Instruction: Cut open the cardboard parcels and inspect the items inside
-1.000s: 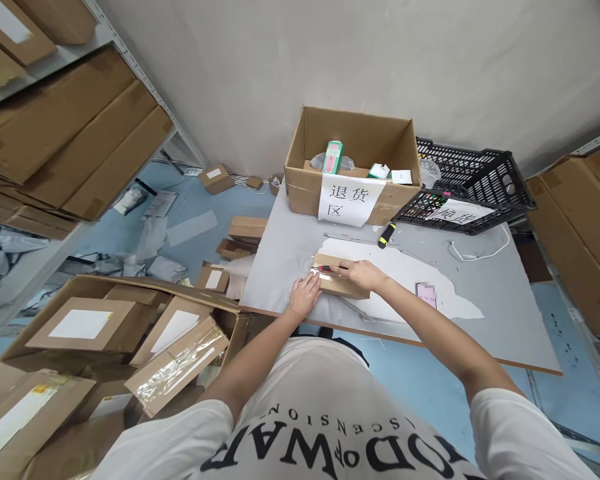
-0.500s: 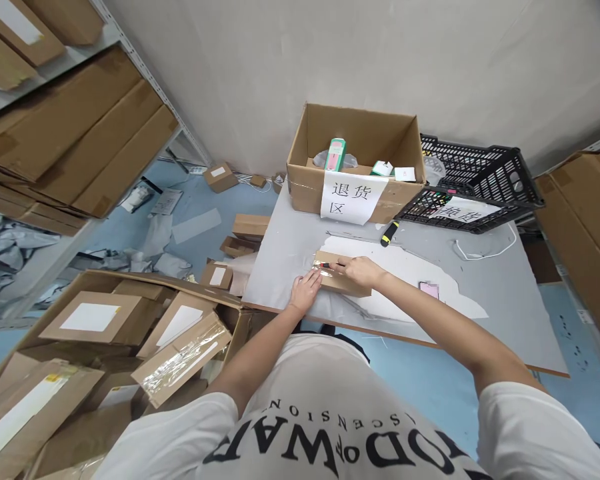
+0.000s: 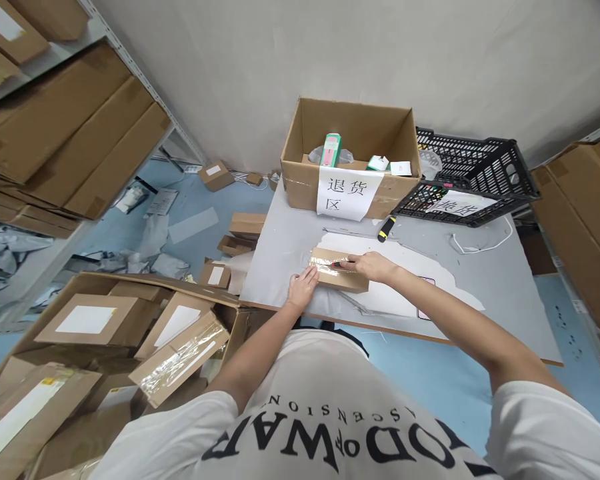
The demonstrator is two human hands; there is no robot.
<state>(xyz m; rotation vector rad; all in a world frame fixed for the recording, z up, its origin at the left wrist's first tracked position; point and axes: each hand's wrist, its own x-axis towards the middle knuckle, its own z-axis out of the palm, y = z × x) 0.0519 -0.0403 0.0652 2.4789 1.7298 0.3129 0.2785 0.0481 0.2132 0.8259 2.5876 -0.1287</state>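
A small cardboard box (image 3: 345, 281) with shiny clear tape on top lies on the table's near side. My left hand (image 3: 303, 288) rests against its left end, fingers stretched out over the edge. My right hand (image 3: 373, 267) is closed around a red and black box cutter (image 3: 336, 265), whose tip points left along the taped top. The blade itself is too small to make out. Under the box spreads a torn white sheet (image 3: 405, 267). A pink-edged phone-like object (image 3: 423, 313) lies on that sheet, partly covered by my right forearm.
At the table's back stand an open carton (image 3: 300, 187) with small boxes inside and a black plastic crate (image 3: 480, 180). A black and yellow cutter (image 3: 387, 229) lies before them. A large carton of parcels (image 3: 87, 320) stands to the left, below a shelf (image 3: 70, 250).
My right hand and the box cutter have slid a little to the right along the taped top. The left hand stays at the box's end. The whole view has shifted slightly.
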